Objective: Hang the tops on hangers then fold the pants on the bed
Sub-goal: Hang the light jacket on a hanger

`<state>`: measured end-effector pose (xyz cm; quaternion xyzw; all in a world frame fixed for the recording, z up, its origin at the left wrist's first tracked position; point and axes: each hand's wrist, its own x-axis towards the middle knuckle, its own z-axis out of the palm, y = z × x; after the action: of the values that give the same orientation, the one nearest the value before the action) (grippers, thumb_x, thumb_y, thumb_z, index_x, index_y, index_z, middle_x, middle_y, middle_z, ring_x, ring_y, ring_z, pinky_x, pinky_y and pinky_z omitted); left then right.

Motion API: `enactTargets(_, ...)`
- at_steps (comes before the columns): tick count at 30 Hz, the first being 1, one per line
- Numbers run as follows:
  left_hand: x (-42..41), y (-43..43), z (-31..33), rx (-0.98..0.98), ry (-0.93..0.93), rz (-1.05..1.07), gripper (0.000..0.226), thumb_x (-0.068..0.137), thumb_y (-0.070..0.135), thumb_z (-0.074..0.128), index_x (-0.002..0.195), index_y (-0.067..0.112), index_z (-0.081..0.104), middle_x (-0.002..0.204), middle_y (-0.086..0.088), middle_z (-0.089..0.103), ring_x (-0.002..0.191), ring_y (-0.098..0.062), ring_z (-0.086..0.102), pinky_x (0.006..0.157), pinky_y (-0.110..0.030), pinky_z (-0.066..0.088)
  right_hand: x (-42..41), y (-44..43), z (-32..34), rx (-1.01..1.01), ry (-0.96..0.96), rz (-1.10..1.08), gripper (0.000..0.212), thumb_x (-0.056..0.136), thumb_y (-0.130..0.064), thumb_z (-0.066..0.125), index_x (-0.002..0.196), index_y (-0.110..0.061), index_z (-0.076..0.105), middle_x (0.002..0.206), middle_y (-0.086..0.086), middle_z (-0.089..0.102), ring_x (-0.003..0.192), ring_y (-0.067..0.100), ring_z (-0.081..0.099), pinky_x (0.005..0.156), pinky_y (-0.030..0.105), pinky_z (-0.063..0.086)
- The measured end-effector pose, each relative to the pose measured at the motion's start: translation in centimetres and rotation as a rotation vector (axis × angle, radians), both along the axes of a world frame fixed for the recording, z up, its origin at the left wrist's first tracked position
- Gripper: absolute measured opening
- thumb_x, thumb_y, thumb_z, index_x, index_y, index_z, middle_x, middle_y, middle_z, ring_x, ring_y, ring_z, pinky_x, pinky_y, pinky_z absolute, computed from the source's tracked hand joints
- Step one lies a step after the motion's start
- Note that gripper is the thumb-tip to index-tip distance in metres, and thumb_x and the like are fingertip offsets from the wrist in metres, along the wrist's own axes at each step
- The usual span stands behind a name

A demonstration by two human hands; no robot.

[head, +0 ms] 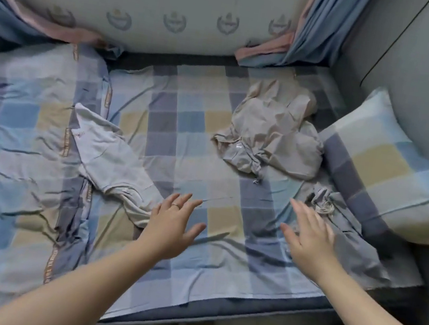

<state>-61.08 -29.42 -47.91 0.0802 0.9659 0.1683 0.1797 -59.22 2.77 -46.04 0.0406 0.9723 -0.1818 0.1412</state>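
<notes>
Over the checked bed sheet [197,137] both hands reach out empty, fingers spread wide; the left hand [173,223] hovers beside a pale grey garment [113,158], the right hand [310,238] at a grey-blue garment [353,233]; a crumpled beige garment [273,132] lies farther back, near the pillow [385,165].

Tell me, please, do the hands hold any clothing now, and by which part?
Nothing is held. Both the left hand and the right hand are open with fingers spread above the checked sheet; the right is next to the grey garment.
</notes>
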Motion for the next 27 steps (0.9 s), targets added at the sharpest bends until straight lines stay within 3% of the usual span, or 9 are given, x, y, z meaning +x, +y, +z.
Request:
enactTargets(6,-4.8,3.7,-12.5,0.046,-0.167,-0.035,0.060,0.098,0.062,0.042,0.153,0.038,0.032,0.165,0.008,0.025,0.152,-0.019,0.016,0.121,-0.043,0.021,-4.5,0.4,-10.6,-0.013,-0.131,-0.125,0.063,0.101,-0.056,0.031,0.159,-0.037,0.014,0.166,-0.011,0.017,0.152,0.012,0.010,0.120,0.043,0.009)
enactTargets(17,-20.8,11.3,-39.0,0.016,-0.119,-0.034,0.061,0.096,0.051,0.054,0.151,0.036,0.032,0.169,-0.002,0.014,0.151,-0.028,0.017,0.117,-0.045,0.024,-22.2,0.5,-37.2,-0.003,-0.097,-0.029,0.068,0.101,-0.052,0.039,0.159,-0.035,0.009,0.167,-0.005,0.016,0.152,0.017,0.012,0.119,0.045,0.015)
enactTargets(20,-25.3,12.8,-44.8,0.004,-0.059,-0.035,0.072,0.094,0.045,0.060,0.155,0.034,0.024,0.170,-0.005,0.005,0.149,-0.034,0.024,0.117,-0.045,0.029,-27.2,0.1,-42.4,0.093,-0.045,0.030,0.077,0.097,-0.053,0.049,0.159,-0.032,0.008,0.167,-0.003,0.012,0.152,0.020,0.008,0.118,0.047,0.017)
enactTargets(23,-31.6,14.8,-48.5,0.083,0.030,0.041,0.092,0.089,0.046,0.063,0.159,0.037,0.004,0.167,-0.005,0.012,0.143,-0.037,0.032,0.111,-0.051,0.035,-33.5,0.0,-45.7,0.123,0.025,0.035,0.086,0.091,-0.052,0.061,0.158,-0.035,0.008,0.167,-0.003,0.006,0.153,0.025,0.005,0.118,0.053,0.019)
enactTargets(25,-35.4,15.8,-50.4,0.087,0.046,0.134,0.101,0.085,0.056,0.062,0.157,0.044,-0.007,0.161,-0.005,0.024,0.138,-0.037,0.037,0.106,-0.053,0.035,-37.3,-0.1,-47.8,0.108,0.015,0.022,0.087,0.088,-0.050,0.064,0.156,-0.036,0.012,0.165,0.001,0.012,0.149,0.031,0.016,0.115,0.053,0.028)
enactTargets(27,-38.0,16.3,-52.2,0.068,0.096,0.239,0.089,0.084,0.060,0.059,0.154,0.050,0.004,0.153,-0.003,0.035,0.134,-0.035,0.042,0.103,-0.053,0.035,-39.4,-0.2,-50.0,0.155,0.020,-0.002,0.068,0.092,-0.044,0.060,0.151,-0.032,0.028,0.153,0.009,0.031,0.134,0.037,0.039,0.102,0.047,0.042)
